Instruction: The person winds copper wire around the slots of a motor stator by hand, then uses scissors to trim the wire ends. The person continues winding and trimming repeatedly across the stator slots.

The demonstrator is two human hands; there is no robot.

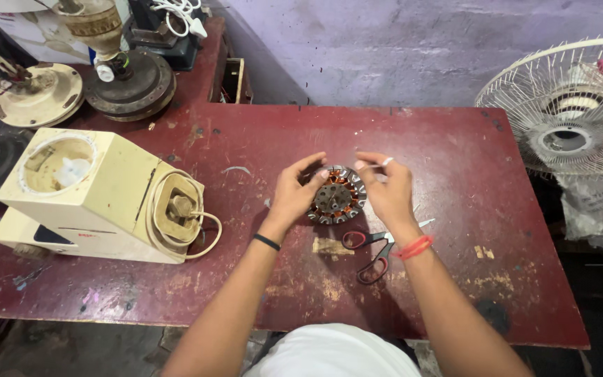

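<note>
A round motor stator [337, 195] with copper windings and a metal core lies on the dark red table [455, 167], tilted up a little. My left hand [294, 192] grips its left edge, thumb and fingers around the rim. My right hand [387, 187] is at its right edge, fingertips pinched together above the rim on something thin that I cannot make out; a ring sits on one finger. A black band is on my left wrist, red threads on my right.
Red-handled scissors [373, 253] lie just under my right wrist. A cream mixer base [99, 199] lies on its side at the left. Old fan motors [128, 80] stand at the back left. A white fan grille [572, 105] stands beyond the right edge.
</note>
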